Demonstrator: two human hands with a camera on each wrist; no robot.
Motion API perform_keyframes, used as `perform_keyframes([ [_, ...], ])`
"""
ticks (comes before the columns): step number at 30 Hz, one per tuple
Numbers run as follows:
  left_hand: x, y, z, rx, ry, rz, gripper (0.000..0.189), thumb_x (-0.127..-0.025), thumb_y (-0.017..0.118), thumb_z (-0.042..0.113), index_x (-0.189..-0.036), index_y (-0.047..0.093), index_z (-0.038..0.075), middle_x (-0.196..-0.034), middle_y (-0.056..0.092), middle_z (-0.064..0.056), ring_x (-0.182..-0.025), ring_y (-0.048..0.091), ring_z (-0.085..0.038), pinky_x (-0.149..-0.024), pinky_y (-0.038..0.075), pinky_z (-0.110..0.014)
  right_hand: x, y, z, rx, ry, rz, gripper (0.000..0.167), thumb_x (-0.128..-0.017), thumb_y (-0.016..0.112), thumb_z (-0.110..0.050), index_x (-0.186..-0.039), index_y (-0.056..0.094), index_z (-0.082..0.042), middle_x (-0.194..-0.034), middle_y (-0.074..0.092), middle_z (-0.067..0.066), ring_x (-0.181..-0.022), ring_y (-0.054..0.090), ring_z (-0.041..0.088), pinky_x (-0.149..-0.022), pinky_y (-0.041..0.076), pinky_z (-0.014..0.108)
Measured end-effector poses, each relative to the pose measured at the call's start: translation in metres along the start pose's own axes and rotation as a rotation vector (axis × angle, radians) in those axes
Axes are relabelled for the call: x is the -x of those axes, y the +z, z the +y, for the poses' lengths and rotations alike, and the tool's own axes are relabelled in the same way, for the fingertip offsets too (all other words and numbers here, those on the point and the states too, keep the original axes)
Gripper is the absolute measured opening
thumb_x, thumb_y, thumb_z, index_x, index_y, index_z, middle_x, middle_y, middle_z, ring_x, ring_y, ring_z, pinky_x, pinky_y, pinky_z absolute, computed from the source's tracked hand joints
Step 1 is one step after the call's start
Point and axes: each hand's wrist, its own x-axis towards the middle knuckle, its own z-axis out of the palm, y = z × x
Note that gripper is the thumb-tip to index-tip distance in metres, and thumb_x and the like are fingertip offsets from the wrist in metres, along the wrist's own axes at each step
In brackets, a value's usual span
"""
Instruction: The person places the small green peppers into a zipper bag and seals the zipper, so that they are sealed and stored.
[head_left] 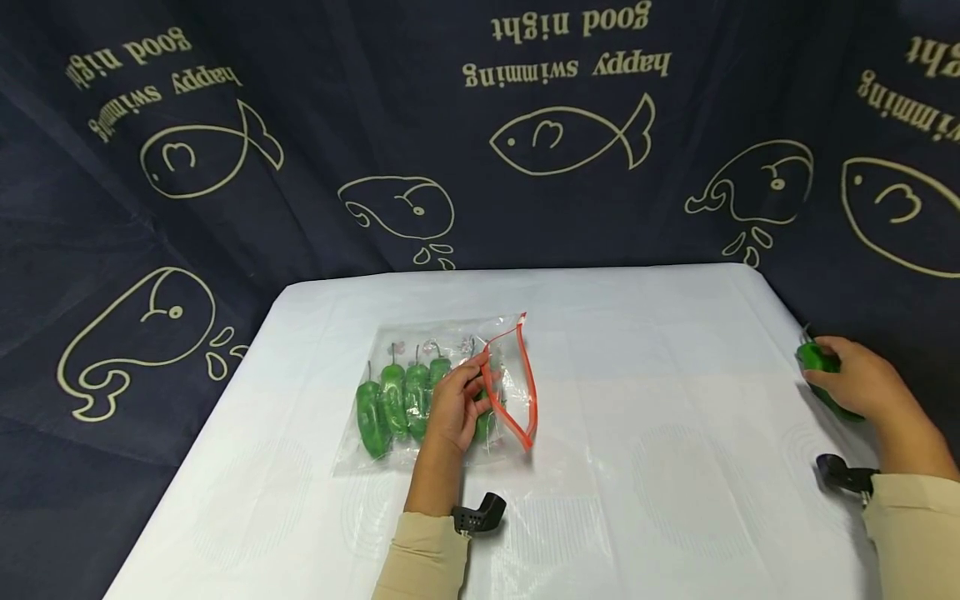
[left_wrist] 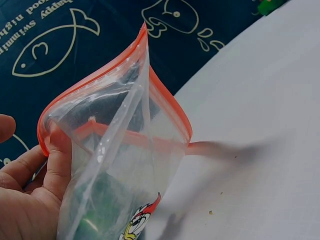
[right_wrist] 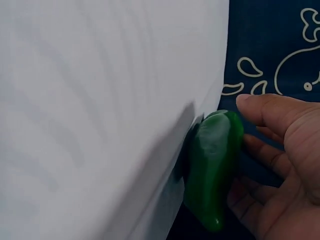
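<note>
A clear zip bag [head_left: 408,462] with a red-orange zip edge lies on the white table with several green peppers [head_left: 371,417] in it. My left hand [head_left: 457,404] grips the bag near its mouth. In the left wrist view, a finger [left_wrist: 59,160] overlaps the red rim, the thumb stands apart at the left, and the mouth gapes. At the table's right edge, my right hand [head_left: 858,379] holds another green pepper [right_wrist: 212,165]. In the right wrist view its fingers [right_wrist: 265,155] lie along the pepper's side and the thumb is near its upper end.
The white-covered table [head_left: 645,492] ends at the right beside the held pepper. A dark blue cloth [head_left: 420,83] with fish and whale drawings hangs behind and at the sides. Each wrist wears a black camera [head_left: 480,515].
</note>
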Motion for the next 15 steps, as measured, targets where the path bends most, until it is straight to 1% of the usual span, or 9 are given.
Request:
perform_keyframes([
  [4, 0.0001, 0.0001, 0.0005, 0.004, -0.002, 0.000, 0.050, -0.095, 0.049, 0.011, -0.138, 0.048, -0.014, -0.130, 0.060, -0.018, -0.093, 0.067, -0.016, -0.062, 0.058, -0.027, -0.0026, -0.0012, 0.0021, -0.001, -0.037, -0.017, 0.058, -0.091, 0.062, -0.008, -0.132, 0.032, 0.021, -0.118, 0.036, 0.048, -0.103, 0.040, 0.060, -0.081, 0.036, 0.071],
  [8, -0.0001, 0.0006, 0.0010, 0.002, 0.001, -0.004, 0.050, -0.095, 0.048, 0.010, -0.137, 0.046, -0.016, -0.135, 0.058, -0.020, -0.094, 0.067, -0.016, -0.063, 0.058, -0.027, -0.0037, -0.0019, 0.0024, -0.013, -0.020, -0.035, 0.060, -0.090, 0.062, -0.007, -0.133, 0.030, 0.021, -0.116, 0.035, 0.048, -0.101, 0.040, 0.060, -0.079, 0.038, 0.071],
  [12, 0.0001, 0.0009, 0.0015, 0.001, -0.003, -0.005, 0.049, -0.095, 0.048, 0.010, -0.137, 0.047, -0.015, -0.135, 0.058, -0.019, -0.094, 0.067, -0.016, -0.064, 0.058, -0.028, -0.0027, -0.0041, -0.0001, -0.056, -0.007, -0.066, 0.066, -0.092, 0.058, -0.008, -0.141, 0.023, 0.020, -0.122, 0.032, 0.050, -0.106, 0.037, 0.061, -0.081, 0.037, 0.071],
  [14, 0.0001, 0.0009, 0.0018, 0.001, -0.006, -0.004, 0.050, -0.095, 0.049, 0.010, -0.138, 0.047, -0.015, -0.134, 0.058, -0.018, -0.094, 0.067, -0.016, -0.064, 0.058, -0.028, -0.0024, -0.0045, -0.0035, -0.093, -0.008, -0.080, 0.068, -0.094, 0.057, -0.007, -0.144, 0.020, 0.019, -0.127, 0.030, 0.050, -0.109, 0.036, 0.061, -0.080, 0.037, 0.069],
  [15, 0.0002, 0.0009, 0.0021, -0.001, -0.007, -0.004, 0.050, -0.095, 0.049, 0.011, -0.138, 0.047, -0.015, -0.135, 0.058, -0.019, -0.094, 0.067, -0.016, -0.065, 0.058, -0.028, -0.0024, -0.0045, -0.0057, -0.115, -0.014, -0.085, 0.069, -0.094, 0.057, -0.007, -0.145, 0.019, 0.019, -0.128, 0.030, 0.050, -0.110, 0.036, 0.061, -0.079, 0.040, 0.066],
])
